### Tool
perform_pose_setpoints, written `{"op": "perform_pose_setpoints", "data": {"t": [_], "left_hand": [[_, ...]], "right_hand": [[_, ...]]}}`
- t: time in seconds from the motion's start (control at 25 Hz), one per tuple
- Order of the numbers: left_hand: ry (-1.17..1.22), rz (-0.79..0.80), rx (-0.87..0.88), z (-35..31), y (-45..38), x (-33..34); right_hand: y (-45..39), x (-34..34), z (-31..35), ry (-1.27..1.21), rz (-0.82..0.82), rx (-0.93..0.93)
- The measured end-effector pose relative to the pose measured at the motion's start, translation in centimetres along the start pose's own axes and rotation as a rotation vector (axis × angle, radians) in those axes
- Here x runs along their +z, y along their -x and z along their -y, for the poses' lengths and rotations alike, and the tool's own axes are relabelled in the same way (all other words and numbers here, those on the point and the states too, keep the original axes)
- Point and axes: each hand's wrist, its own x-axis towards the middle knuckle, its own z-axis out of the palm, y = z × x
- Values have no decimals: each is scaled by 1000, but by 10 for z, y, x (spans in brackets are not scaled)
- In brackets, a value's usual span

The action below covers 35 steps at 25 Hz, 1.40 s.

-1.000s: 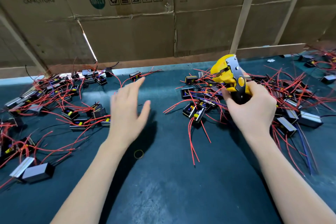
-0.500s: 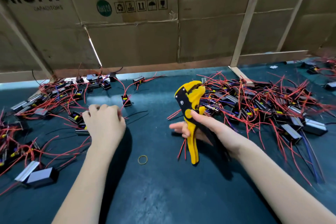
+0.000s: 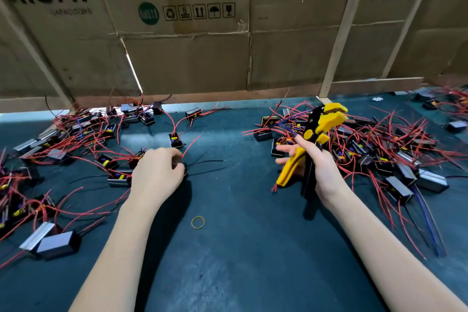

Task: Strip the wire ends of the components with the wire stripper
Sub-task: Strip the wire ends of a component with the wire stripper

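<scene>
My right hand (image 3: 315,162) holds the yellow and black wire stripper (image 3: 314,134) upright, jaws up, handles spread between my fingers, above the dark green table (image 3: 240,248). My left hand (image 3: 158,172) rests on the table with its fingers curled around a small black component (image 3: 186,168); black wires run right from it and a red wire rises from it. The component itself is mostly hidden under my fingers. A pile of components with red wires (image 3: 379,149) lies right of the stripper. Another pile (image 3: 76,139) spreads to the left.
Cardboard sheets (image 3: 190,58) on wooden slats wall off the far edge of the table. A yellow rubber band (image 3: 197,222) lies between my forearms. Two larger black and silver blocks (image 3: 50,242) sit at the near left. A lone component (image 3: 176,140) stands just beyond my left hand.
My left hand has dropped from open in the air onto the table and closed on a component. My right hand swung the stripper down to the left, then back up and right.
</scene>
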Motion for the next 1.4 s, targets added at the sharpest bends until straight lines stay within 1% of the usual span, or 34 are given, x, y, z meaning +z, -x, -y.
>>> {"op": "perform_pose_setpoints", "data": {"t": [0.12,0.24,0.36,0.4,0.44,0.48,0.52,0.56,0.64,0.68,0.72,0.88,0.96,1.0,1.08,1.2,1.28,1.4], "left_hand": [[14,-38,13,3,0,1],[94,-97,49,-2,0,3],[200,-142,143,-9,0,2],[172,-200,163,-8,0,1],[92,-276,154,-5,-2,-1],[-5,-338,106,2,-4,-3],[-83,-343,28,11,-7,-5],[-136,-285,-59,20,-9,-7],[-216,-77,-207,30,-8,-9],[-226,-15,-240,33,-8,-8],[-206,-3,-248,34,-7,-7],[-36,-147,-256,37,-9,-9],[-16,-201,-280,36,-9,-12],[-39,-212,-296,35,-8,-13],[-159,-208,-335,36,-7,-15],[-352,-135,-373,36,-7,-14],[-395,-138,-361,36,-8,-14],[-376,-123,-380,36,-9,-12]], "right_hand": [[17,1,5,176,168,-147],[25,6,8,312,322,-204],[26,6,9,297,387,-152],[26,4,10,290,411,-122],[25,2,10,292,436,-91],[25,0,11,291,458,-57],[25,-2,11,281,469,-23],[25,-4,10,263,468,5],[26,-5,10,225,446,39],[26,-4,11,218,438,43],[27,-3,11,217,437,42],[28,-3,11,244,441,23],[29,-3,12,253,442,17],[29,-3,12,254,444,17],[29,-4,12,251,449,21],[28,-4,11,254,444,25],[28,-4,12,249,443,29],[28,-3,12,239,433,35]]}}
